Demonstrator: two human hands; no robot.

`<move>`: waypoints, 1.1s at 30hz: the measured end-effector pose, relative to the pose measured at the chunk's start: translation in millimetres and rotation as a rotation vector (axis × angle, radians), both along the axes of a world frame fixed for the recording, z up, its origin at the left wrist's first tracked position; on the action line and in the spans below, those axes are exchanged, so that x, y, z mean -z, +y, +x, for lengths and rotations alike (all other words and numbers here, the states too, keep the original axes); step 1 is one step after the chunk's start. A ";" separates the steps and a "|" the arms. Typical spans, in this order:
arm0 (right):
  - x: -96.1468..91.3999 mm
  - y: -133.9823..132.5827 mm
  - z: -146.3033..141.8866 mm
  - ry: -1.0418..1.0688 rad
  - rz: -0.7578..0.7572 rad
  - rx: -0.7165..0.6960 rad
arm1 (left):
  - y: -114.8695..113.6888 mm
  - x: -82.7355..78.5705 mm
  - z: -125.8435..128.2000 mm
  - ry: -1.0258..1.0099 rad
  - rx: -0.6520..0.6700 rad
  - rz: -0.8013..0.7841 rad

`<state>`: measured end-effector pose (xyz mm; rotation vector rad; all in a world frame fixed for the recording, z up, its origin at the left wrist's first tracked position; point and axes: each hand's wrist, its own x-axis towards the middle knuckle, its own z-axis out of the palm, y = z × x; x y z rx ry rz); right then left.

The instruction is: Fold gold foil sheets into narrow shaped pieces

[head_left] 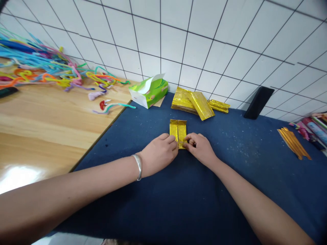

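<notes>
A small sheet of gold foil paper (pixel 181 129) lies on the dark blue table cover. Its two sides are folded in to a centre seam, and its far edge is turned over in a narrow strip. My left hand (pixel 159 153), with a silver bangle (pixel 138 166) at the wrist, is closed on the near left corner, its fingertips partly hidden. Across from it my right hand (pixel 200 148) pinches the near right edge between thumb and forefinger. Beyond them sits a stack of gold foil paper (pixel 181 99), with one loose folded piece (pixel 202 105) leaning on it.
A green tissue packet (pixel 153 92) stands by the tiled wall. Colourful pipe cleaners (pixel 51 64) heap on the wooden table (pixel 51 129) at left. A black block (pixel 258 102) leans against the wall. Folded gold strips (pixel 293 142) lie at far right, near packaged items (pixel 316 129).
</notes>
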<state>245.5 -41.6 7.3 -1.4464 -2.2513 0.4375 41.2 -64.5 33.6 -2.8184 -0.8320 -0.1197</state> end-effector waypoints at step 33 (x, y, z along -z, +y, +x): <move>-8.9 -57.7 -24.8 -0.532 0.291 -0.217 | -35.1 -5.4 4.4 0.207 -0.108 0.025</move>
